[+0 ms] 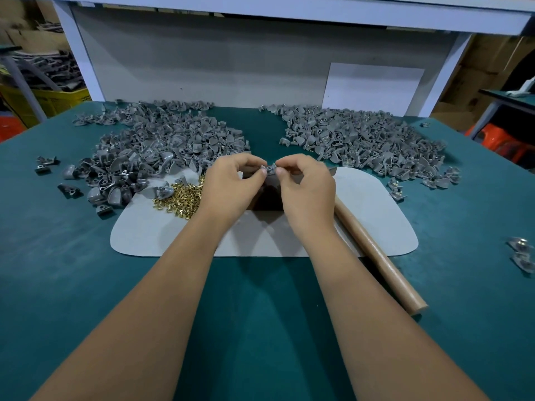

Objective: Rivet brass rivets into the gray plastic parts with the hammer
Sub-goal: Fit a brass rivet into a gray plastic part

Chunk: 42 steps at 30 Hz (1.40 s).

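Observation:
My left hand and my right hand meet over the middle of the grey mat, and together they pinch one small gray plastic part between thumbs and fingertips. Under them stands a dark block, mostly hidden. A heap of brass rivets lies on the mat just left of my left hand. The hammer lies to the right of my right forearm, its wooden handle pointing toward me and its head hidden behind my right hand.
Two big piles of gray plastic parts lie on the green table, one at back left and one at back right. Stray parts sit near the right edge. A white panel leans on the back wall.

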Each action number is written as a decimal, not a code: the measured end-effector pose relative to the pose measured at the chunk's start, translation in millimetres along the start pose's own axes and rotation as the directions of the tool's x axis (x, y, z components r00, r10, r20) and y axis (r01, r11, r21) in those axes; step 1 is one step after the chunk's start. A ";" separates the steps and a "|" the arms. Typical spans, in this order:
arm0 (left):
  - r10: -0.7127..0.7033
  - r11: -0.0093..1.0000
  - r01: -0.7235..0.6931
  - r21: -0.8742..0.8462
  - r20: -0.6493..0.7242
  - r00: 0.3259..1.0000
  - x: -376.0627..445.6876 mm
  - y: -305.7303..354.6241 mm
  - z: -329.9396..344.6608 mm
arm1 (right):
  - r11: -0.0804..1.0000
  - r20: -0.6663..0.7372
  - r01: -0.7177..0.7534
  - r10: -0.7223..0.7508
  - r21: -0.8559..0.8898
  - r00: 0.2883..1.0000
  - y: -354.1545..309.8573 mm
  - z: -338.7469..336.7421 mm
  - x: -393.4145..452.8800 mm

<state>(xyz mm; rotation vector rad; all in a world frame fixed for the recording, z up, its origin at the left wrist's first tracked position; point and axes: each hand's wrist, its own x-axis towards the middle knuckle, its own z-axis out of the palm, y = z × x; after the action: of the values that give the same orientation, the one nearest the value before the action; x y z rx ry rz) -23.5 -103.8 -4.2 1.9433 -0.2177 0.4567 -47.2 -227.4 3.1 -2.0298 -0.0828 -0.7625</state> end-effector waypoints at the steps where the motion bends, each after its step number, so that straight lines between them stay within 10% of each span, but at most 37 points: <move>1: 0.008 1.000 -0.008 0.008 -0.005 1.000 -0.3 0.4 0.3 | 0.999 0.019 -0.027 0.027 0.021 0.999 -2.3 1.9 2.0; 22: -0.068 0.950 0.103 -0.294 0.128 0.989 -2.0 -1.6 -2.0 | 0.996 0.111 -0.078 0.081 -0.033 0.991 7.7 -6.4 11.7; 42: 0.114 0.993 -0.114 -0.005 0.125 0.986 1.9 -2.3 0.5 | 0.989 0.149 -0.086 0.104 -0.117 0.983 9.7 -6.8 10.4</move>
<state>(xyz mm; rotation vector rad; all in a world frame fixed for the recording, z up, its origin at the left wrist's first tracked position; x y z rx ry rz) -20.8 -103.3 -5.6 1.9699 -0.4110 0.4098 -38.8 -240.7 4.0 -2.1801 -0.0327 -0.5594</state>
